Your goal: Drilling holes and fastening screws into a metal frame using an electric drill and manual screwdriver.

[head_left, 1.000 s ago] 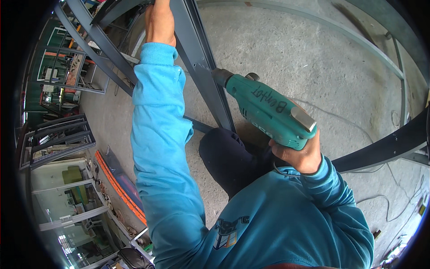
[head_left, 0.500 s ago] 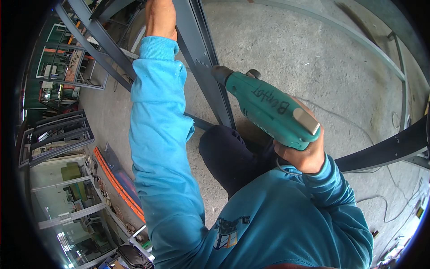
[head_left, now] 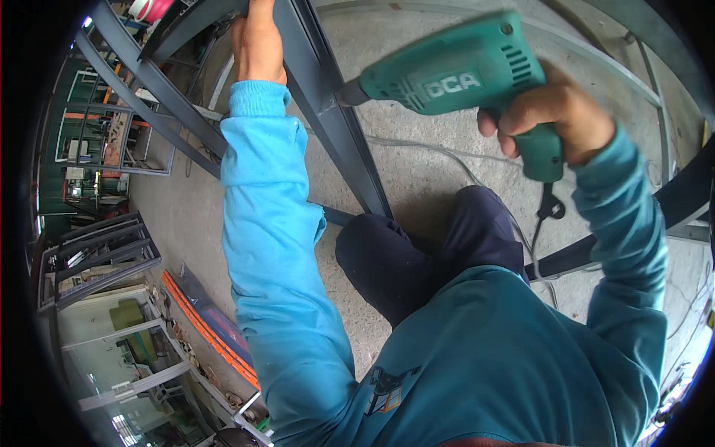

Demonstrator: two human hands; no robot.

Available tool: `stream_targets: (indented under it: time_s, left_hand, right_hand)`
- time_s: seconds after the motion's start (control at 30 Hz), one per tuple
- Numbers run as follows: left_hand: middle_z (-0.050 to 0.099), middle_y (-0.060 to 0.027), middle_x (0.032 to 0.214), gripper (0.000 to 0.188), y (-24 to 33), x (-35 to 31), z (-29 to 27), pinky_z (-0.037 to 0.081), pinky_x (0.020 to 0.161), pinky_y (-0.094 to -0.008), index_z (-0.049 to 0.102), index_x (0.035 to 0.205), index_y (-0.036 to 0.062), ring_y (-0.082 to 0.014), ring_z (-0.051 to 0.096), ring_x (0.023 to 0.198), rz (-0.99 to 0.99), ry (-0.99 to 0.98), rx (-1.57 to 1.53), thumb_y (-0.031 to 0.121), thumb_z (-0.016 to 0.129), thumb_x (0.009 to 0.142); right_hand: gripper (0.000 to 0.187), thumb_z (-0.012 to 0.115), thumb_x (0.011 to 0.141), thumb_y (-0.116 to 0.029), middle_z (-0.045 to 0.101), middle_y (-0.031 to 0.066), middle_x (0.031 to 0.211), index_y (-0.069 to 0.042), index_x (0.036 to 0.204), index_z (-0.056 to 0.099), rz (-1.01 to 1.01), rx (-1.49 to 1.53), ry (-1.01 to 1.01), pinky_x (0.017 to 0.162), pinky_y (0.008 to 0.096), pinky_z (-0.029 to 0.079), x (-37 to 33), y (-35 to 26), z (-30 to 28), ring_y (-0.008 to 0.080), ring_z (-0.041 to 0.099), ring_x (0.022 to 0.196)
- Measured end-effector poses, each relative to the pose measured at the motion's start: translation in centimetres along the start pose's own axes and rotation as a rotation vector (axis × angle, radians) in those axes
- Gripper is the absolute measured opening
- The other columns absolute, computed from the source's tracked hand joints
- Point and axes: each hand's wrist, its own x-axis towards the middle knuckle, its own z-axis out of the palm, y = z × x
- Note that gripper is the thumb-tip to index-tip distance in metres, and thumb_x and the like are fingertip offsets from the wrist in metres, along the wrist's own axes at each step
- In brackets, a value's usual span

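Observation:
My right hand [head_left: 555, 115] is closed round the pistol grip of a green corded power drill [head_left: 454, 71]. The drill lies on its side in the air, its nose pointing left at a dark grey metal bar [head_left: 328, 112]. Its front end meets or nearly meets the bar's edge; the tip itself cannot be made out. My left hand [head_left: 258, 48] is up at the top edge, against the left side of the same bar. Its fingers are mostly hidden or out of the picture.
More dark grey metal frame members [head_left: 160, 63] stand to the left. A grey cable [head_left: 477, 175] trails across the concrete floor [head_left: 417, 160]. Stacked frames [head_left: 97, 257], glazed panels [head_left: 112, 339] and an orange-edged strip [head_left: 205, 324] lie at left. A curved dark bar [head_left: 562, 257] is at right.
The drill has turned from slanting down toward me to nearly level, its side now showing. My right hand has moved up and right. My left hand has stayed by the bar.

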Motion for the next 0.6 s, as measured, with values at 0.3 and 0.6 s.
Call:
stream_targets:
  time_s: [0.3, 0.6]
  left_hand:
    - [0.037, -0.0171, 0.152, 0.091, -1.9, 0.7, -0.5, 0.024, 0.116, -0.0365, 0.036, 0.146, -0.0045, -0.0273, 0.034, 0.14, -0.034, 0.01, 0.047, 0.062, 0.059, 0.088]
    - [0.042, -0.0187, 0.148, 0.086, -0.6, 0.4, -0.9, 0.027, 0.114, -0.0339, 0.045, 0.14, -0.0065, -0.0261, 0.038, 0.138, 0.023, 0.038, 0.008, 0.06, 0.06, 0.088]
  right_hand:
    - [0.056, 0.069, 0.069, 0.007, 0.068, 0.0128, 0.101, 0.003, 0.124, 0.055, -0.227, 0.548, 0.181, 0.075, 0.032, 0.056, -2.6, 16.2, 8.9, 0.0201, 0.067, 0.082]
    - [0.062, 0.07, 0.059, 0.002, 0.068, 0.0129, 0.098, 0.004, 0.12, 0.058, -0.146, 0.313, 0.364, 0.072, 0.034, 0.056, -8.5, 17.8, 8.1, 0.0217, 0.067, 0.08]
